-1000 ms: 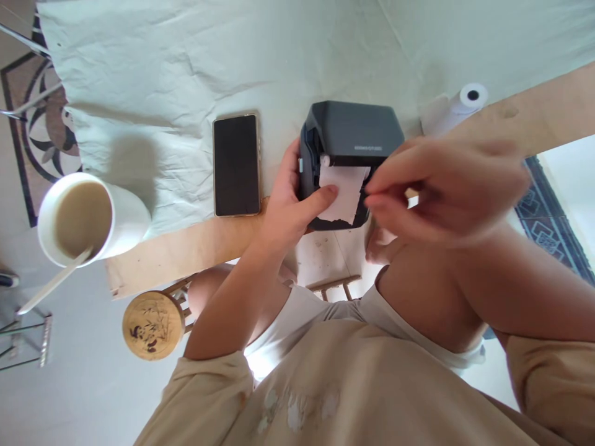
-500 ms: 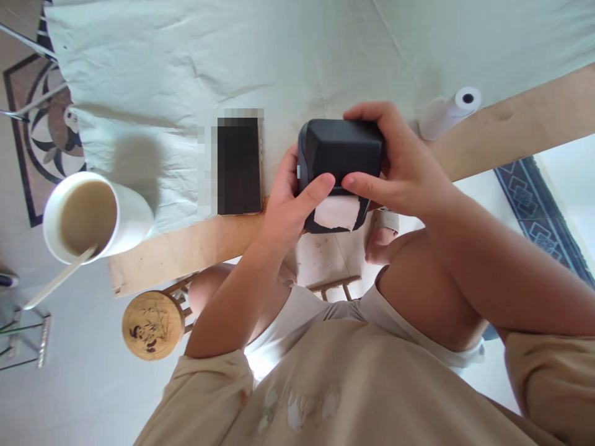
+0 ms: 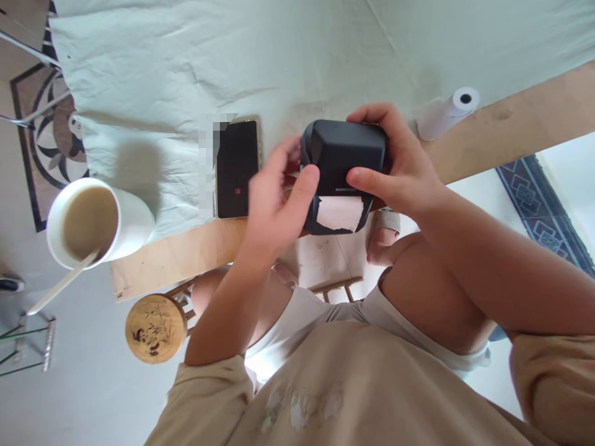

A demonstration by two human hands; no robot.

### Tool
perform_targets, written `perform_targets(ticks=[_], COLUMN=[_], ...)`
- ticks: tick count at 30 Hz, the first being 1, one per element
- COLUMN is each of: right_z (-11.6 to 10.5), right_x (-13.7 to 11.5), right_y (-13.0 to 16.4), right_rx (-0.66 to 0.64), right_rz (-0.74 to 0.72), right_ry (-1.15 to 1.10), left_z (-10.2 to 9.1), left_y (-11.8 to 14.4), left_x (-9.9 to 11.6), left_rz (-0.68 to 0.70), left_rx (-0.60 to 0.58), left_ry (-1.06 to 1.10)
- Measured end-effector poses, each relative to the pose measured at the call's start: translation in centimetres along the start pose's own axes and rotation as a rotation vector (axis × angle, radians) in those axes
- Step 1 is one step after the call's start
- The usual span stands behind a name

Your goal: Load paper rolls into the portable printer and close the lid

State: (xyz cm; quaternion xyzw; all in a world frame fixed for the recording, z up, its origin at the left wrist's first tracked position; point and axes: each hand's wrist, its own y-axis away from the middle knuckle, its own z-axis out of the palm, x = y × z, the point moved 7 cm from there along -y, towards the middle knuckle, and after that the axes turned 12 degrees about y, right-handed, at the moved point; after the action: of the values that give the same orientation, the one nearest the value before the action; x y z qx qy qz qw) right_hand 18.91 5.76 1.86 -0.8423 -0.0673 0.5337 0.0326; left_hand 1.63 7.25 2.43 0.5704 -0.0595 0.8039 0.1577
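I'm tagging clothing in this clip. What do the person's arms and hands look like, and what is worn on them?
Both arms are bare below short beige sleeves. The left hand and right hand wear no gloves, rings, watch or bracelet that shows.

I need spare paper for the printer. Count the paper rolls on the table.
1. One paper roll lies on the table at the cloth's edge, right of the printer. Any roll inside the closed printer is hidden.
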Motion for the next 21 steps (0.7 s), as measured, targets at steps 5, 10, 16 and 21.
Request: perform_targets(ticks=[5,10,16,21], right_z=[-0.1,0.1,0.5,0.5], right_x=[0.2,0.2,0.3,0.2], right_y=[0.2,0.2,0.2,0.2], right_rx=[-0.017,-0.016,-0.038,-0.043], right_rz=[0.122,0.126,0.170,0.185], right_ry=[-0.062,-0.081,-0.114,-0.120], left_z=[-4.4,-10.4,-10.6,-10.7], left_y=[0.0,-0.3,-0.4,-0.8], left_x=[6.8,5.4,4.4,3.8], left_rz=[0.234,-0.340,-0.412,-0.401], left_rx=[0.179,0.186,0.084,0.071], left_ry=[-0.985,-1.153,-1.268,-1.260])
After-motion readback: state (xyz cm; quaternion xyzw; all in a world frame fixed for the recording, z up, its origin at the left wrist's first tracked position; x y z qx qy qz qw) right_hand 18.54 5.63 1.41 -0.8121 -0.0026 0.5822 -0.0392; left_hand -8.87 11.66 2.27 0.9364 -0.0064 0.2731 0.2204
